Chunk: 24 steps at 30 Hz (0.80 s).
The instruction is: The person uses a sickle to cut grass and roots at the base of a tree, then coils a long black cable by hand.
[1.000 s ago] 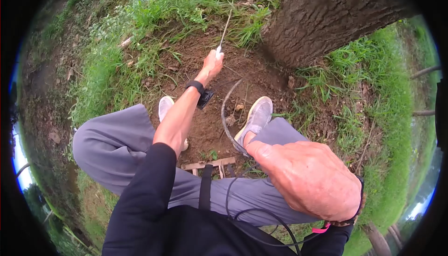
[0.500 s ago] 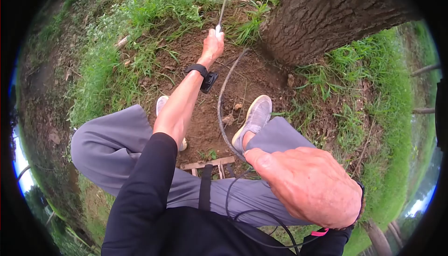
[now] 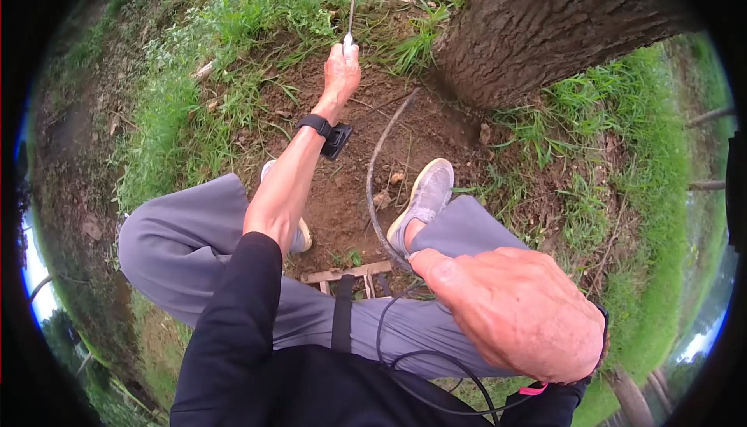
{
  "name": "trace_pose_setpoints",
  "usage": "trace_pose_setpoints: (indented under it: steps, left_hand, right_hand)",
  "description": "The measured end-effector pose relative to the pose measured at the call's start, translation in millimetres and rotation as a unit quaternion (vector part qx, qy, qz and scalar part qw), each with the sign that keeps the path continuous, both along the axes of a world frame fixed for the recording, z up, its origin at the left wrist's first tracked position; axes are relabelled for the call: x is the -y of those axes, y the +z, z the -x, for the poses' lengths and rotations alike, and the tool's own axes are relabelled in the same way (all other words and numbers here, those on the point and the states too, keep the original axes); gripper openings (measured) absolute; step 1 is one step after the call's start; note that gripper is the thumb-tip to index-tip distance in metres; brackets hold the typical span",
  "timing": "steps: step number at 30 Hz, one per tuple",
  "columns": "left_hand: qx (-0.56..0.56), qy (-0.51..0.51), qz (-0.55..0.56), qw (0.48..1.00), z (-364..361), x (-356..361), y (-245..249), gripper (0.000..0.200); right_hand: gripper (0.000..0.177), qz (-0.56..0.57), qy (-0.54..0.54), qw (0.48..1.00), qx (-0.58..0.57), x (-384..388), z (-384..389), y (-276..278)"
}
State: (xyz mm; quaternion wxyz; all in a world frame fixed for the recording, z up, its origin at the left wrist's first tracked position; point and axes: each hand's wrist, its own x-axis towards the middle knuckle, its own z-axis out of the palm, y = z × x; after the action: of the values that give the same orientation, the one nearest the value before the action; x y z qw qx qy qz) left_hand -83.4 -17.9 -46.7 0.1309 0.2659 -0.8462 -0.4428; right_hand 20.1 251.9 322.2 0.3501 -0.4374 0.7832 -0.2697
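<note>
My left hand (image 3: 341, 74) is stretched out over the bare soil, its fingers closed round the pale grip of a thin, straight rod-like tool (image 3: 352, 8). The tool points away from me over the grass. Large and close to the camera, my right hand (image 3: 510, 310) is closed above my right thigh. From its thumb side a mud-stained, curved cord-like length (image 3: 371, 174) arcs out over the dirt toward the tree base. Its far end lies near the trunk, and the fingers gripping it are mostly hidden beneath the hand. A black strap with a small device (image 3: 335, 141) sits on my left wrist.
A thick tree trunk (image 3: 545, 34) rises at the upper right. My shoes (image 3: 426, 194) rest on soil, with a small wooden frame (image 3: 350, 273) between my legs. Thin black cable (image 3: 380, 334) loops over my lap. Grass (image 3: 187, 100) surrounds the dirt patch.
My left hand has shifted slightly left and farther out, and the rod-like tool has swung left with it. The curved length's far end moved slightly; my right hand stays put.
</note>
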Motion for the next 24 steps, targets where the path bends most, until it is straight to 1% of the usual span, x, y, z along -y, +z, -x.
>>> trace_pose_setpoints:
  steps: [2, 4, 5, 9, 12, 15, 18, 19, 20, 21, 22, 24]
  left_hand:
    - [-0.008, -0.01, 0.005, 1.0, 5, -4, -7, 0.032]
    - [0.101, -0.081, 0.014, 0.992, -6, -6, -29, 0.032]
    - [0.122, -0.11, -0.012, 0.986, -19, -6, -46, 0.033]
    - [0.143, -0.096, -0.017, 0.985, -40, -5, -29, 0.035]
    - [0.14, -0.072, -0.009, 0.987, -35, 0, -6, 0.035]
    - [0.047, -0.009, 0.012, 0.999, -6, 4, 10, 0.036]
    - [0.023, 0.004, 0.025, 0.999, 17, 2, 10, 0.036]
    - [0.028, -0.02, 0.028, 0.999, 17, 3, -2, 0.035]
    - [0.075, -0.042, 0.039, 0.996, 11, 3, -16, 0.034]
    - [0.115, -0.07, 0.022, 0.991, -2, 1, -32, 0.034]
    - [0.155, -0.098, 0.006, 0.983, -16, 0, -35, 0.034]
    - [0.161, -0.084, -0.007, 0.983, -34, 2, -34, 0.035]
  right_hand:
    - [0.033, -0.026, 0.018, 1.0, 0.001, 2, 2, 2]
    - [0.033, -0.004, 0.013, 1.0, -0.001, 1, 0, -2]
    - [0.033, 0.018, 0.008, 1.0, -0.001, 0, 0, -3]
    - [0.032, 0.001, 0.011, 1.0, 0.009, -2, 0, -1]
    - [0.031, 0.001, 0.013, 1.0, -0.006, -1, 0, 0]
    - [0.031, -0.004, 0.014, 1.0, 0.002, 0, 1, -1]
    - [0.03, 0.002, 0.004, 1.0, 0.002, 0, 1, -2]
    - [0.03, 0.004, 0.01, 1.0, -0.001, 1, 2, -2]
    - [0.031, 0.005, 0.016, 1.0, -0.004, 1, 2, -2]
    - [0.031, 0.005, 0.017, 1.0, -0.004, 1, 1, -3]
    - [0.031, 0.009, 0.016, 1.0, -0.007, 0, 1, -4]
    - [0.032, 0.012, 0.012, 1.0, -0.01, -3, 1, -5]
